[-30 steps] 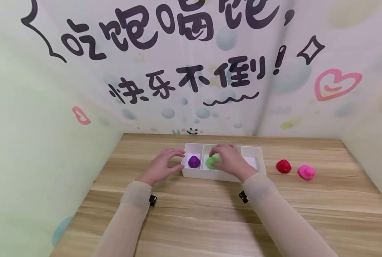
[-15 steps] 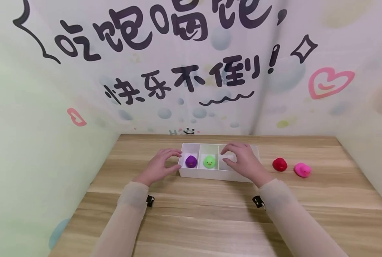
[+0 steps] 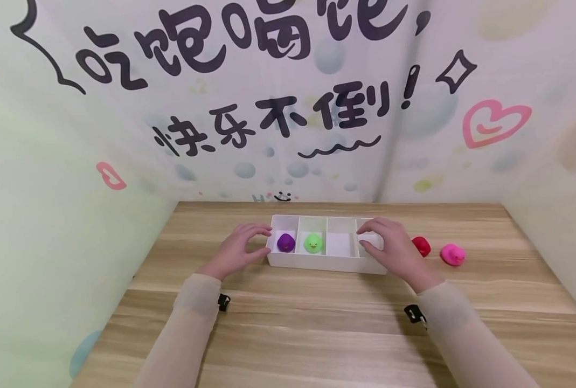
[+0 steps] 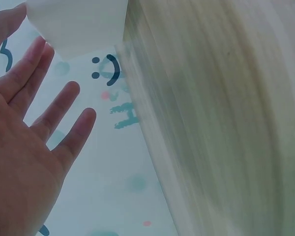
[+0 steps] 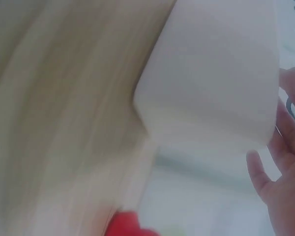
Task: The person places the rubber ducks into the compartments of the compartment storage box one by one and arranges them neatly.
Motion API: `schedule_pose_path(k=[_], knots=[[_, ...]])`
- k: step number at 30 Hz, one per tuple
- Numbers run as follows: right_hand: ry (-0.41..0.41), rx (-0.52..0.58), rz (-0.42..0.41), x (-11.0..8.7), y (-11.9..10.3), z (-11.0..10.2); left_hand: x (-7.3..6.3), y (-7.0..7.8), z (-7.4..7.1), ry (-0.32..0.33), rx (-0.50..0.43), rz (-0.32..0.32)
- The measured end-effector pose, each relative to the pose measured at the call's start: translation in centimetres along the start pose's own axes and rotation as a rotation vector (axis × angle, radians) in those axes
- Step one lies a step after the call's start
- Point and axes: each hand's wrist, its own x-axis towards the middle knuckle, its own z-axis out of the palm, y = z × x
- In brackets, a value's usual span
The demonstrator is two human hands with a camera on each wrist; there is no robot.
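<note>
A white box [image 3: 326, 263] with several compartments in a row lies on the wooden table. A purple rubber duck [image 3: 285, 243] sits in its leftmost compartment, and a light green rubber duck [image 3: 313, 243] is in the one beside it. My left hand [image 3: 234, 250] touches the box's left end with thumb and fingertips, the other fingers spread in the left wrist view. Over the right end compartment hovers my right hand [image 3: 395, 248], thumb and fingers apart and nothing between them. A red rubber duck [image 3: 422, 247] is partly hidden behind this hand. Farther right stands a pink rubber duck [image 3: 452, 254].
The wooden table [image 3: 288, 334] stretches in front of the box. Behind it rises a printed wall cloth [image 3: 249, 188] with large black lettering, and pale side walls flank the table. Black wrist straps show at both cuffs.
My right hand has let go of the green duck in the second compartment and moved right to the box's right end. The left hand stays at the left end.
</note>
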Motion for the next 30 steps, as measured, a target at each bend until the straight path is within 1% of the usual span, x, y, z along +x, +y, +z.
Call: schedule_pose_path(k=[4, 7, 10, 14, 20, 22, 26, 30], knots=[[0.078, -0.024, -0.029, -0.8, 1.0, -1.2, 0.3, 0.0, 0.0, 0.003, 0.0, 0.017], [0.119, -0.047, -0.029, -1.4, 1.6, -2.2, 0.5, 0.1, -0.1, 0.011, -0.002, 0.021], [0.121, -0.061, -0.002, -2.2, 2.3, -3.0, 0.5, 0.1, -0.1, 0.01, -0.008, 0.016], [0.1, -0.083, 0.033, -3.6, 3.3, -3.6, 0.3, 0.0, -0.1, -0.009, -0.02, 0.0], [0.116, -0.133, 0.03, -4.9, 4.8, -4.0, -0.2, -0.1, 0.0, -0.014, -0.025, -0.005], [0.1, -0.156, 0.047, -5.2, 5.2, -4.3, -0.3, -0.2, 0.0, -0.016, -0.023, -0.011], [0.028, -0.214, 0.133, -5.8, 6.2, -5.1, -0.3, 0.0, 0.0, -0.015, -0.014, -0.023], [-0.032, -0.237, 0.203, -6.4, 6.8, -5.9, -0.2, 0.2, -0.1, -0.009, -0.018, -0.017]])
